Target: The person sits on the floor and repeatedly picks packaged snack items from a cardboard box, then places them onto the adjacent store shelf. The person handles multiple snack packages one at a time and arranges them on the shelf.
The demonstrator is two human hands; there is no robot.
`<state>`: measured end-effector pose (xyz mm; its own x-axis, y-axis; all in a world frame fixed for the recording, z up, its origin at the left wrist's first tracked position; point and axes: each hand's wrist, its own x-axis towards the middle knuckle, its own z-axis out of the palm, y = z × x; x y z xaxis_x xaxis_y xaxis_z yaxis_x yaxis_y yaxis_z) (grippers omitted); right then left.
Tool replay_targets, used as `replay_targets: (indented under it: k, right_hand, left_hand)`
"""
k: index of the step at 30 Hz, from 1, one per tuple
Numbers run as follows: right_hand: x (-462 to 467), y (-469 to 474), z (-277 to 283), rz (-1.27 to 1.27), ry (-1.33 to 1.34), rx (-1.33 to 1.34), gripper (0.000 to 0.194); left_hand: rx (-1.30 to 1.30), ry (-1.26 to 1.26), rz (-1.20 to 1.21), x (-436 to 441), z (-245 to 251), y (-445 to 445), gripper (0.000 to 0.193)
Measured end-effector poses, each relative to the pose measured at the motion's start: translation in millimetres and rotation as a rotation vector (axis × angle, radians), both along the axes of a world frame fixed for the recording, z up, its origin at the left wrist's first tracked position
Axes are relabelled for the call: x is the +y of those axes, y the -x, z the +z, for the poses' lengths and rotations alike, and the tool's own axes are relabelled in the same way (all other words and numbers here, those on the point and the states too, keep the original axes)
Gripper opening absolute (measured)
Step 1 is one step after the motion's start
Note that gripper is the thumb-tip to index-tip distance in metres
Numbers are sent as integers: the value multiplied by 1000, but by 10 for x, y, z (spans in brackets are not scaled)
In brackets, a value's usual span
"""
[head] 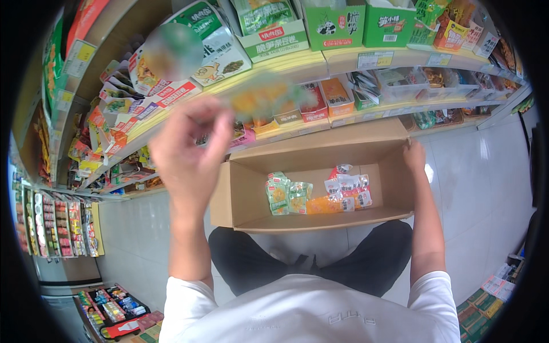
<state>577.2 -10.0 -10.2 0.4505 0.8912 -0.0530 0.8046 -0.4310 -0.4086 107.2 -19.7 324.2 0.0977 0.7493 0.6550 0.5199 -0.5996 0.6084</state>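
Note:
My left hand (pixel 191 145), blurred, is raised over the left end of an open cardboard box (pixel 390 171), in front of the shelves. Thumb and fingers pinch one end of a green and yellow snack packet (pixel 266 96), also blurred. My right hand (pixel 415 155) grips the box's far right corner at the rim. Inside the box, several green snack packets (pixel 279 195) lie at the left. Orange packets (pixel 324 205) lie near the middle, and red and white packets (pixel 354 184) are towards the right.
Display boxes of snacks (pixel 334 25) fill the upper shelf (pixel 343 60) ahead. Clear plastic bins (pixel 401 81) and small cartons (pixel 338 96) stand on the shelf below. My bent knees (pixel 240 253) flank the box's near side. Another stocked rack (pixel 60 223) is at the left.

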Motion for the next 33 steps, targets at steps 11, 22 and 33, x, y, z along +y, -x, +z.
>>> replay_targets:
  k: [11,22,33]
  right_hand:
    - [-6,102,59,-43,0,20,32]
    - [11,131,16,-9,-56,18,36]
    - [14,73,-3,-4,-6,-37,34]
  left_hand:
    - [174,-494,133,1094,442,-180,22]
    - [661,-354,298,1639,555,-387,53]
    - [905,-662,435,1538,358,-635,28]
